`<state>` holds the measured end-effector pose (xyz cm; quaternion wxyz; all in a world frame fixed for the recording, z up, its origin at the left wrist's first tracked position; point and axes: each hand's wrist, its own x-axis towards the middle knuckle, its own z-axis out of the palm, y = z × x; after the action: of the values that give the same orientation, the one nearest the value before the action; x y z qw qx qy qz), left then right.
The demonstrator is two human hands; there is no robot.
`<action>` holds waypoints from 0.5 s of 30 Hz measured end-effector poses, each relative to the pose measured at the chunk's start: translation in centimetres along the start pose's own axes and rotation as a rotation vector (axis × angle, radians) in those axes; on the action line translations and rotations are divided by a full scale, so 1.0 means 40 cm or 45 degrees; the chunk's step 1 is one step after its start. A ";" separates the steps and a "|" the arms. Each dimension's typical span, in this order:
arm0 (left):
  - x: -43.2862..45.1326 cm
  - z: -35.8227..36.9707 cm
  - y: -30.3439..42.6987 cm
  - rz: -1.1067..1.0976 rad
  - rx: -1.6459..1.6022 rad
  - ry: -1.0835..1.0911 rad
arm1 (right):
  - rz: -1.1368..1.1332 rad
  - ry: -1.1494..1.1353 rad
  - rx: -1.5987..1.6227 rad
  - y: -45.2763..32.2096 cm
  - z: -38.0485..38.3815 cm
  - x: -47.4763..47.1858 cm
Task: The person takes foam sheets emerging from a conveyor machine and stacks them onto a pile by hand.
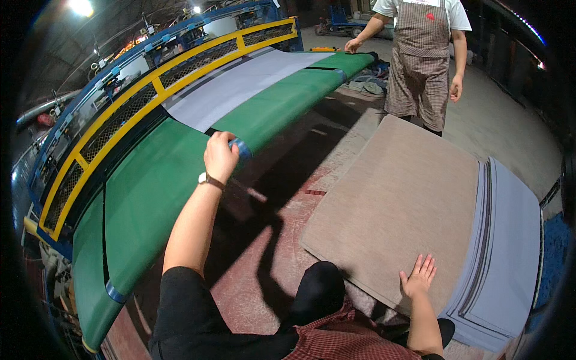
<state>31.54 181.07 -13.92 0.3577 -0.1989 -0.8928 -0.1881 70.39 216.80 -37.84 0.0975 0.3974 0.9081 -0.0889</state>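
My left hand [221,155] reaches out to the front edge of a green conveyor belt [153,166], beside a blue band [243,149]. Its fingers are curled, and whether they pinch anything is hidden. Just beyond them lies a pale grey fabric sheet [234,90], flat on the belt and running under the yellow guard. My right hand [420,275] rests palm down, fingers apart, on a brown fabric sheet [391,207]. That sheet lies over a stack of grey-blue sheets [508,256], whose layered edges show on the right.
A yellow mesh guard rail [157,85] runs along the blue machine. Across from me stands a co-worker in a checked apron [420,54], one hand [353,45] at the belt's far end. Folded cloth [366,85] lies beneath that end. Reddish floor [243,292] shows between belt and stack.
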 end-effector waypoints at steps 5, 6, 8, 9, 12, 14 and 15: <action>0.114 0.031 -0.127 -0.123 0.252 -0.094 | -0.012 0.002 0.010 -0.007 -0.012 -0.010; 0.143 0.050 -0.180 -0.130 0.280 -0.107 | -0.027 0.007 0.023 -0.009 -0.017 -0.012; 0.177 0.058 -0.212 -0.159 0.297 -0.188 | -0.031 0.008 0.034 -0.006 -0.009 -0.011; 0.194 0.061 -0.221 -0.180 0.301 -0.236 | -0.031 0.019 0.021 -0.002 -0.003 -0.009; 0.224 0.081 -0.243 -0.203 0.289 -0.354 | -0.031 0.042 0.007 0.005 0.010 -0.008; 0.239 0.103 -0.251 -0.183 0.313 -0.432 | -0.032 0.049 0.009 0.003 0.009 -0.007; 0.246 0.117 -0.260 -0.179 0.311 -0.437 | -0.025 0.047 -0.006 0.002 0.005 -0.009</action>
<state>17.26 176.62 -12.08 0.2080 -0.1205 -0.9684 -0.0664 70.70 216.53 -37.96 0.0806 0.3897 0.9139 -0.0804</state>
